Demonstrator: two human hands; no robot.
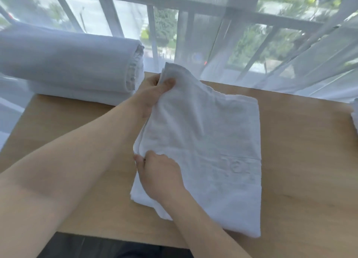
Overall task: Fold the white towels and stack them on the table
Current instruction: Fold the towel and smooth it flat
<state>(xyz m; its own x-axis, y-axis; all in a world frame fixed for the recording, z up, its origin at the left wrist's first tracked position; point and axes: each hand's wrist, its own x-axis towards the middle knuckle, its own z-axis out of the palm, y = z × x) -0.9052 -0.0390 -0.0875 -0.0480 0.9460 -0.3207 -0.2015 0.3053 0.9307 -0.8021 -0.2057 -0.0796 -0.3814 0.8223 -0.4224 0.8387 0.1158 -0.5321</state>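
Here, a light wooden table stands against a window with sheer white curtains and a pale railing outside. At the table's centre lies a folded white towel, faintly embossed with a mark too indistinct to read. The left hand pinches the towel's raised far-left corner; the right hand pinches its left edge nearer the viewer. Left of the towel, at the table's far-left corner, rests a stack of folded towels. More white cloth shows at the table's right edge.
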